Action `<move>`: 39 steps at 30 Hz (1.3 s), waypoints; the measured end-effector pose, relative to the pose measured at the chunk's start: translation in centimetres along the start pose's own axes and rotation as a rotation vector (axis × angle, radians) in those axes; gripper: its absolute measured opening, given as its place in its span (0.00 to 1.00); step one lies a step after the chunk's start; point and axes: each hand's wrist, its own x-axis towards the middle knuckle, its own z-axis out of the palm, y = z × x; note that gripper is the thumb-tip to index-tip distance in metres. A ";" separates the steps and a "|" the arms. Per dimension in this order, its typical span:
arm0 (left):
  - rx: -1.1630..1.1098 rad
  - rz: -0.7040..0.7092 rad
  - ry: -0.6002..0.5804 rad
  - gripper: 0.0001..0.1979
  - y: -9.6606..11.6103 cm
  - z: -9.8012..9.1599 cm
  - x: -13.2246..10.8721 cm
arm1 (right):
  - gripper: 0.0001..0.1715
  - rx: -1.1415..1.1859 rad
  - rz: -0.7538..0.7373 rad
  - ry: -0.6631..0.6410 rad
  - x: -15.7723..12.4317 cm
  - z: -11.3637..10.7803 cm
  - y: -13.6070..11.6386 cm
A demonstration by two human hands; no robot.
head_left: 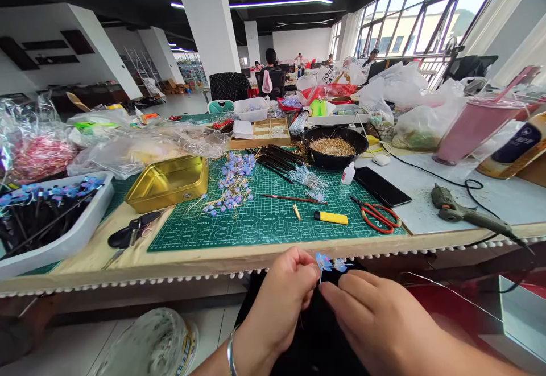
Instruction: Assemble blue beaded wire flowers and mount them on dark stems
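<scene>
Just in front of the table edge, my left hand (288, 293) pinches a small blue artificial flower sprig (324, 261) with a thin, pale wire stem. My right hand (377, 310) comes in from the other side, its fingers closed at the stem below the petals. The fingertips of both hands partly hide the stem. On the green cutting mat (256, 234) beyond lie a yellow lighter (333, 217), a small gold clip-like piece (297, 212), a thin brown stick (290, 198) and red-handled scissors (377, 217). Loose blue-purple flower buds (234, 180) on wires are heaped farther back.
A gold tin (170, 182) and a white tray (91, 217) of flowered black sticks stand left. A black bowl (313, 157) of gold pieces, a small glue bottle (348, 174), a phone (384, 186), a glue gun (469, 214) and a pink cup (473, 131) are right.
</scene>
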 end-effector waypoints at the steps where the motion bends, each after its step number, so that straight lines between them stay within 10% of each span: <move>1: 0.024 0.026 0.019 0.04 -0.1 -0.1 0.0 | 0.19 -0.002 -0.019 -0.001 0.3 -0.4 0.2; 24: -0.419 -0.160 -0.187 0.12 0.0 -1.4 0.8 | 0.18 -0.027 0.063 0.121 0.5 -0.9 1.4; 39: -0.264 -0.157 -0.179 0.13 0.4 -1.1 0.3 | 0.17 0.614 0.438 0.064 0.9 0.1 0.2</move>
